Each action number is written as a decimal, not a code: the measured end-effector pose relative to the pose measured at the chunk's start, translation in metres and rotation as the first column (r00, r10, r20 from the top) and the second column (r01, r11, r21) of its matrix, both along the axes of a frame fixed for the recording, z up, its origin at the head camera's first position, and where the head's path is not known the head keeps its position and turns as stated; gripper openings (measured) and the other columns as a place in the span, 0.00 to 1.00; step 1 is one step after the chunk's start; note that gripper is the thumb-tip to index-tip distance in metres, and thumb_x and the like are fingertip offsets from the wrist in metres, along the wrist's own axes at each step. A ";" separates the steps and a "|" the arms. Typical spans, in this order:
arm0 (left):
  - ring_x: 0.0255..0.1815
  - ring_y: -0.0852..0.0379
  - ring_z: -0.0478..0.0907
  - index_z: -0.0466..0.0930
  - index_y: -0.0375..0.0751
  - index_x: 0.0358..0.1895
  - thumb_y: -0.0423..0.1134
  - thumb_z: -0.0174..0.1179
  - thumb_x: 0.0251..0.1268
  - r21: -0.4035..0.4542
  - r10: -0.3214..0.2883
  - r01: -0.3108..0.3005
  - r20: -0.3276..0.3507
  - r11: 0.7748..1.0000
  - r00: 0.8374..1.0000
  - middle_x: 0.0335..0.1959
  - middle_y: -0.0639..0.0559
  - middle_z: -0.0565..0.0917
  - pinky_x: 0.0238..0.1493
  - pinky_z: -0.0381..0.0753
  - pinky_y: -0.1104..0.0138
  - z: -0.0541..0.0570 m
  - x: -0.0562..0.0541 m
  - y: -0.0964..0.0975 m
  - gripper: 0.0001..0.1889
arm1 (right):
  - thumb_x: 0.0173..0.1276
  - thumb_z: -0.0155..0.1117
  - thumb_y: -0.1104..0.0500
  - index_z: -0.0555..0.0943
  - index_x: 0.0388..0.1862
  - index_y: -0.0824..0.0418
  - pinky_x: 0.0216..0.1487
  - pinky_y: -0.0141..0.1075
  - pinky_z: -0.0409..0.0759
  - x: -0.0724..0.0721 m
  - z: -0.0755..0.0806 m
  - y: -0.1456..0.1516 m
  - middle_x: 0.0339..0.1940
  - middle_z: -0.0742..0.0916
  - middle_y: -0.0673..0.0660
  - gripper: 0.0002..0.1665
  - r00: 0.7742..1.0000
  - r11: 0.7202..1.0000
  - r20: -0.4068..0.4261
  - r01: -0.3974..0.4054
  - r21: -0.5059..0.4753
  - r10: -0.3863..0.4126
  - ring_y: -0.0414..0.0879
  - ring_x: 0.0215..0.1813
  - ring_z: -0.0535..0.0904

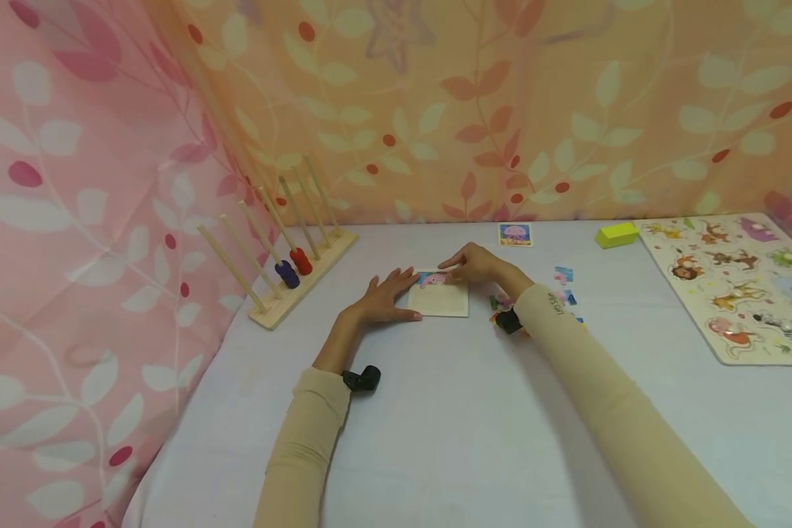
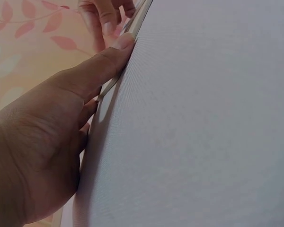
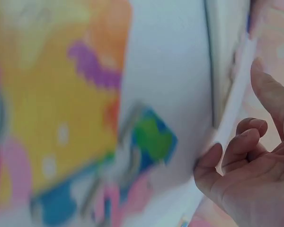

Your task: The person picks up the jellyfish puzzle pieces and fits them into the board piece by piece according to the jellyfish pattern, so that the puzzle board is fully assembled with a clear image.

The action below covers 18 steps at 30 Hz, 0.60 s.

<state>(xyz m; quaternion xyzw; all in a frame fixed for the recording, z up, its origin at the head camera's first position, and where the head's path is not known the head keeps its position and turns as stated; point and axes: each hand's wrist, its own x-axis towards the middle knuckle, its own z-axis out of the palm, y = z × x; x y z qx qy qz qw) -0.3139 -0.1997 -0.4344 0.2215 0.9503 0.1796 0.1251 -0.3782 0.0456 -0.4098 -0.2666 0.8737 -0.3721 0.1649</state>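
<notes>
A small white puzzle tray (image 1: 438, 302) lies mid-table. Along its far side sit pink and blue picture pieces (image 1: 433, 279). My left hand (image 1: 381, 302) spans the tray's left end, its spread fingers at the far corner and its thumb at the near edge. In the left wrist view, the thumb (image 2: 125, 41) rests along the tray's rim. My right hand (image 1: 477, 264) is over the far right corner, index finger extended and touching the pieces at the far edge. The right wrist view shows its other fingers (image 3: 246, 139) loosely bent.
Loose puzzle pieces (image 1: 563, 275) lie right of the tray, some partly behind the right wrist. Farther back are a jellyfish picture (image 1: 515, 235) and a yellow block (image 1: 617, 235). An animal peg board (image 1: 732, 286) lies at right, a wooden peg rack (image 1: 303, 282) with rings at left.
</notes>
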 end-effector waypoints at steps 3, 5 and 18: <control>0.76 0.51 0.35 0.46 0.55 0.73 0.62 0.59 0.52 0.007 0.003 -0.003 -0.001 1.000 1.000 0.75 0.55 0.45 0.70 0.30 0.44 -0.001 0.000 0.001 0.47 | 0.59 0.65 0.61 0.80 0.51 0.63 0.27 0.31 0.59 -0.002 0.006 0.013 0.20 0.79 0.55 0.20 0.999 0.999 -0.018 0.029 -0.032 -0.030 0.43 0.26 0.60; 0.76 0.51 0.35 0.46 0.55 0.73 0.62 0.60 0.52 0.016 -0.002 0.002 -0.004 1.000 1.000 0.75 0.55 0.45 0.70 0.30 0.44 -0.001 -0.001 0.002 0.47 | 0.59 0.66 0.61 0.80 0.52 0.63 0.23 0.31 0.56 -0.004 0.010 0.024 0.14 0.66 0.49 0.21 0.998 0.997 -0.024 0.061 -0.045 -0.063 0.42 0.22 0.56; 0.76 0.50 0.34 0.46 0.53 0.73 0.61 0.60 0.53 0.031 -0.008 0.008 -0.006 0.999 1.000 0.76 0.54 0.44 0.70 0.29 0.44 -0.001 0.002 -0.009 0.47 | 0.59 0.65 0.57 0.80 0.52 0.64 0.22 0.33 0.55 0.003 0.013 0.131 0.15 0.60 0.50 0.22 0.945 0.952 -0.145 0.302 0.048 -0.293 0.44 0.21 0.56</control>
